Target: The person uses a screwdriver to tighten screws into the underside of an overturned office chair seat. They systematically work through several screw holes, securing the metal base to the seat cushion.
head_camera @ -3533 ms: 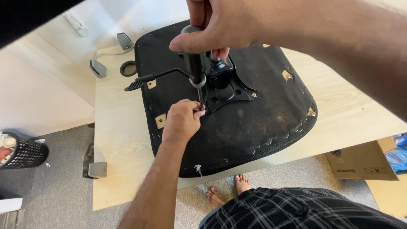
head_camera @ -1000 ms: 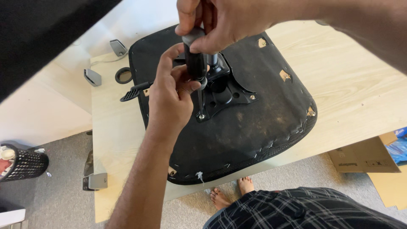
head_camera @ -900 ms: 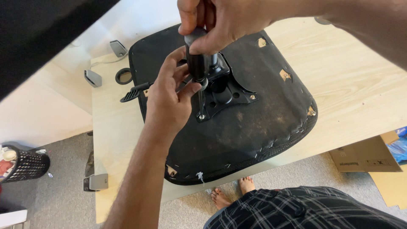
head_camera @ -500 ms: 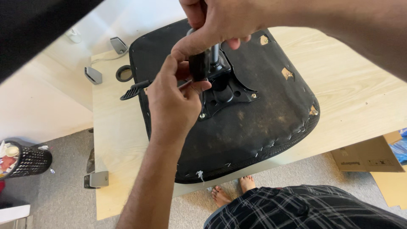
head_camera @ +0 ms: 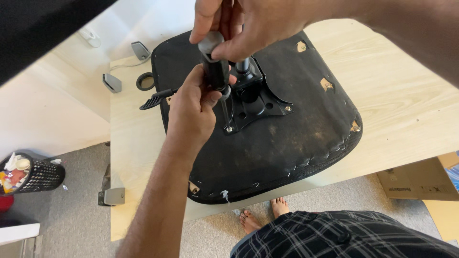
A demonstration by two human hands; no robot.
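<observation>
An upturned black chair seat (head_camera: 287, 143) lies on a light wooden table (head_camera: 406, 110). A black metal mounting plate (head_camera: 256, 102) with a lever (head_camera: 155, 99) is fixed to its underside. A screwdriver with a black handle (head_camera: 214, 67) stands upright, its tip on a screw at the plate's near left corner. My right hand (head_camera: 248, 24) grips the top of the handle. My left hand (head_camera: 193, 112) wraps around the lower handle and the shaft.
Two small grey speakers (head_camera: 112, 82) and a black ring (head_camera: 145, 81) sit at the table's far left. A black mesh waste basket (head_camera: 31, 174) stands on the grey carpet at left. A cardboard box (head_camera: 420, 179) lies at right. My bare feet (head_camera: 263, 215) are below the table edge.
My left hand rose from the screw on the plate to the screwdriver's handle and shaft. The right hand stayed on top of the handle. The view shifted slightly.
</observation>
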